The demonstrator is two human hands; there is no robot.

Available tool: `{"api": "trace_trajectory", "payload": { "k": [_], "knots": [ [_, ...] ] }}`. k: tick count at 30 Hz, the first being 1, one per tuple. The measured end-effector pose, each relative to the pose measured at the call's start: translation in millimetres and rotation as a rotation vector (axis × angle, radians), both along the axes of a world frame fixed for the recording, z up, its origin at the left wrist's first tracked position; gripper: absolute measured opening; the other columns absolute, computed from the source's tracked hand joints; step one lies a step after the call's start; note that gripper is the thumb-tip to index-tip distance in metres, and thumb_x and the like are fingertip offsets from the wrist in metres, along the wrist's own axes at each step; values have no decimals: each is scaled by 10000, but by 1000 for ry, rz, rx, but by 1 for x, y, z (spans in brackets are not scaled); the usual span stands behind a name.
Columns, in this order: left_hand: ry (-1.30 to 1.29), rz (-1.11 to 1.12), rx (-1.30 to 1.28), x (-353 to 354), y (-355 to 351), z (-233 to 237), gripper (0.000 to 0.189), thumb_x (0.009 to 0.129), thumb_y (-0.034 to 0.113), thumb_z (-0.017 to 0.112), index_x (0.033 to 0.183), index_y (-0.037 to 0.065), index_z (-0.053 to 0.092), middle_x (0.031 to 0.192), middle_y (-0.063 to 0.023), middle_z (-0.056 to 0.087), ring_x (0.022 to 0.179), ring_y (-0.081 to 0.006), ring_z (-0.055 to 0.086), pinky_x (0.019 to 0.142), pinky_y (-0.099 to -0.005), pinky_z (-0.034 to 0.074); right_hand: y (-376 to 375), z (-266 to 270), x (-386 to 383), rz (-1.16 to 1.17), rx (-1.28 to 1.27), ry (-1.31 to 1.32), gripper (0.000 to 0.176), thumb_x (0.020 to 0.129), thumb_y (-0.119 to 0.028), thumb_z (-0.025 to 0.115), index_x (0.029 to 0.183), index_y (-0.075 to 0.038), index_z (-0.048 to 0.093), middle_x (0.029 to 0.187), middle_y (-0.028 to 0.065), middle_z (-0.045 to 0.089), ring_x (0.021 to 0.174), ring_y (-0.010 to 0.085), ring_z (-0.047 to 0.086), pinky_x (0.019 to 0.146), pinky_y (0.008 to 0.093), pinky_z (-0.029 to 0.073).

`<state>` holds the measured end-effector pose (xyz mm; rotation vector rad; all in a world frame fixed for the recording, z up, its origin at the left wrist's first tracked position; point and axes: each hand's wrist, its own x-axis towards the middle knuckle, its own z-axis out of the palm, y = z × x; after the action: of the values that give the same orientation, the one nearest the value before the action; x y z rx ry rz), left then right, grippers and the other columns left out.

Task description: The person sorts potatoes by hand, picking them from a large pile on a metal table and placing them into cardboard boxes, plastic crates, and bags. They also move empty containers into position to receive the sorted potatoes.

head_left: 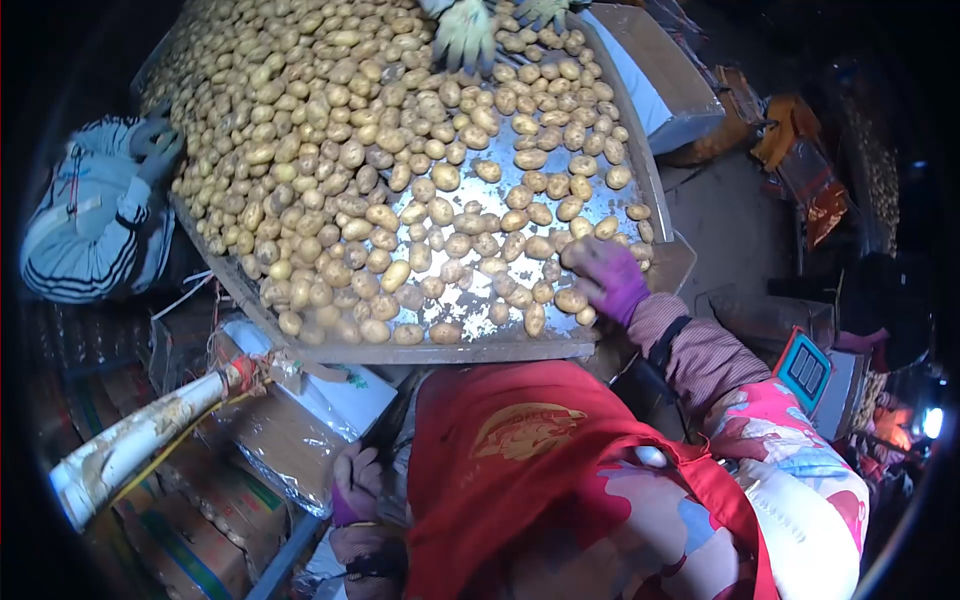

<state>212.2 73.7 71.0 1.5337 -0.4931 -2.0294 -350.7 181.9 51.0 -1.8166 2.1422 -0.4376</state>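
My right hand (608, 276), in a purple and grey glove, is over the right front part of a metal sorting table (480, 350). Its fingers curl down among potatoes (535, 318); blur hides whether one is in the grip. My left hand (355, 482), in a similar glove, hangs low beside my red apron (530, 440), below the table's front edge. Its fingers are loosely bent and apart, with nothing visible in them. The potatoes lie thick at the back and left, and more thinly near my right hand, where bare metal shows.
Another person's gloved hands (465, 35) work at the far edge. A person in a striped sleeve (95, 215) stands at the left. A cardboard box (655, 75) is at the back right. A worn white pole (140, 440) and boxes (190, 520) are at the lower left.
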Motion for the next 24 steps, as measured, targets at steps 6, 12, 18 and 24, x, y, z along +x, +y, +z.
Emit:
{"api": "trace_trajectory", "payload": {
  "k": [6,12,18,24],
  "knots": [
    [125,-375,-21,-150,-48,-15,520,980,403,527,1314,5,523,1011,-121,676,705,-132,560,580,-234,458,-38,-57,-117,-623,-206,44,336,895,-281,630,1185,-112,638,1262,195,568,1138,386,570,953,455,474],
    [15,-470,-16,-249,-68,-42,544,967,475,545,1304,48,532,1023,-106,684,744,-148,612,578,-240,483,-89,-40,23,-357,92,117,427,848,-377,669,1225,-178,652,1476,163,372,1383,422,316,1033,438,428],
    [29,-469,123,-247,-74,-84,549,945,488,565,1294,66,529,1073,-120,669,773,-199,619,632,-307,508,-94,-58,-30,-185,-248,-129,326,836,-188,621,1155,-145,669,1077,121,671,1004,313,649,916,423,510],
    [-24,-466,181,-253,-78,-65,615,939,512,564,1361,69,498,1105,-122,676,750,-187,618,645,-295,508,-182,-39,-143,-144,358,411,669,805,-128,629,1416,-333,450,1466,117,441,1362,322,417,1065,477,382]
  ]
}}
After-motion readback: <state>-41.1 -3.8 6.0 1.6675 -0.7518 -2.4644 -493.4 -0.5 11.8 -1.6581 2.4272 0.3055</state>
